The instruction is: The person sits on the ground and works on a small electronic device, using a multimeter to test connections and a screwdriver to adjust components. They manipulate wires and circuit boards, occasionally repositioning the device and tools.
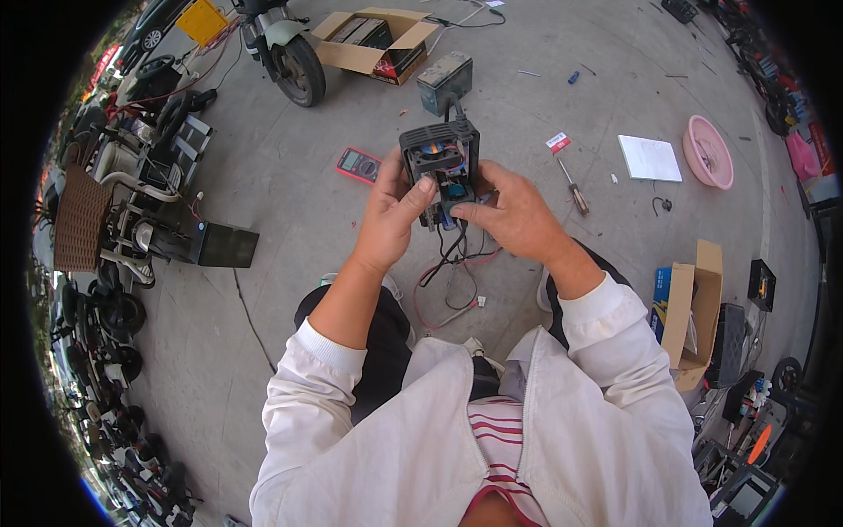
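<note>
In front of me, above the concrete ground, I hold an opened black electrical unit [437, 145] with its circuit parts showing, apparently a charger. My left hand [391, 211] grips its left side, thumb on the front. On the other side my right hand [520, 211] holds it, with the thumb against the lower parts. Black cables [454, 255] hang below it, and another leaves its top. A red-rimmed multimeter [358, 164] lies just beyond my left hand. Past the unit stands a dusty battery [444, 83]. To the right of my right hand lies a screwdriver [575, 191].
A white sheet or booklet [650, 158] and a pink basin [708, 152] are at the right. An open cardboard box [344, 58] stands by a scooter wheel [299, 72]; another box [701, 312] is near my right elbow. Parked scooters [145, 193] line the left.
</note>
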`<control>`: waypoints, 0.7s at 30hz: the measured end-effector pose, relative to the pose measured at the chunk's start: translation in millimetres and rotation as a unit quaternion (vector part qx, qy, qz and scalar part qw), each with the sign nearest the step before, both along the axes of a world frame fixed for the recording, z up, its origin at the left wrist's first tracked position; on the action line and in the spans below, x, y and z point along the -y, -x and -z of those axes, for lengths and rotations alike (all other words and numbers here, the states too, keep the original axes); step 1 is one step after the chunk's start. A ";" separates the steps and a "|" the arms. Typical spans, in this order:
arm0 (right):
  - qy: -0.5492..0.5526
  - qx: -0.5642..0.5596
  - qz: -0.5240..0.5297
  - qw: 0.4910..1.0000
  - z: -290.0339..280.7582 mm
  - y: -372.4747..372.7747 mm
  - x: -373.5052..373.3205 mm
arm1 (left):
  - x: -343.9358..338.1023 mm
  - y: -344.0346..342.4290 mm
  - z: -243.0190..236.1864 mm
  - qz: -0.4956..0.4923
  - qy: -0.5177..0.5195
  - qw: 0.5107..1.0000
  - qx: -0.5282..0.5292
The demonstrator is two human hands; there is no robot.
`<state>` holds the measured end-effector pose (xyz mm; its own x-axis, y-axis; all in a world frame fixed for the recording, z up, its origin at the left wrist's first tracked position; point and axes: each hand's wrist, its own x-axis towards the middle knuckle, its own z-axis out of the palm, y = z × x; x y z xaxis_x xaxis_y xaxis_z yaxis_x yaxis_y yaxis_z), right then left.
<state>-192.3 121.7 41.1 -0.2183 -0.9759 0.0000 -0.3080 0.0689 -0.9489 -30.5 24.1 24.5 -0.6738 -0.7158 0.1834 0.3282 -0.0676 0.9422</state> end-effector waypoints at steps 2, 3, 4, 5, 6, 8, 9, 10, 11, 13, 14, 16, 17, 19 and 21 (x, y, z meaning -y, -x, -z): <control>-0.001 0.000 0.008 1.000 -0.5 0.1 -0.9 | 0.8 0.7 -0.5 0.007 -0.018 1.000 -0.008; 0.006 -0.006 0.012 1.000 1.2 -1.6 -4.2 | 0.5 0.7 -0.3 0.010 -0.027 1.000 -0.011; 0.023 -0.014 0.015 1.000 0.8 -3.1 -1.3 | 2.0 -0.6 0.3 0.009 -0.039 0.999 0.000; 0.004 -0.016 0.015 1.000 -2.7 -3.5 2.8 | 4.1 -2.1 -0.2 0.012 -0.039 0.999 0.010; -0.016 -0.017 0.015 1.000 -4.3 -4.9 1.6 | 4.5 -4.6 -0.5 0.013 -0.039 0.999 0.020; -0.017 -0.034 0.027 0.999 -5.5 -0.8 0.6 | 2.9 -2.3 -8.9 0.022 -0.033 0.997 0.066; -0.009 -0.049 0.035 0.998 -4.2 2.8 -0.1 | 4.2 0.7 -9.5 0.034 -0.021 0.997 0.068; 0.002 -0.054 0.039 0.998 -6.8 4.2 -0.2 | 5.1 2.6 -9.5 0.043 -0.013 0.996 0.072; 0.005 -0.059 0.040 0.997 -7.3 3.9 -1.6 | 3.5 2.1 -8.0 0.051 -0.019 0.996 0.076; -0.001 -0.052 0.039 0.998 -7.2 2.6 -2.0 | 2.4 0.3 -6.1 0.058 -0.015 0.995 0.080; -0.009 -0.040 0.037 0.998 -5.7 2.1 -2.6 | 0.8 -0.2 -7.5 0.061 -0.025 0.994 0.088; -0.017 -0.020 0.032 0.999 -5.0 1.7 -2.9 | 2.2 -1.0 -3.4 0.059 -0.019 0.993 0.101; -0.017 -0.013 0.029 0.999 -4.4 1.3 -4.0 | 1.7 -1.8 -2.1 0.064 -0.028 0.991 0.110; -0.005 -0.009 0.021 1.000 2.6 3.0 -5.0 | -0.1 -2.1 -2.5 0.077 -0.047 0.988 0.127; -0.006 0.003 0.018 1.000 8.5 6.3 -8.7 | -4.6 0.7 -3.6 0.079 -0.040 0.988 0.123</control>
<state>-198.6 130.3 32.6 -0.2530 -0.9674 -0.0133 -0.2997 0.0915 -0.9496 -31.2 28.6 28.0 -0.7958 -0.6031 -0.0535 0.0683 -0.1772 0.9818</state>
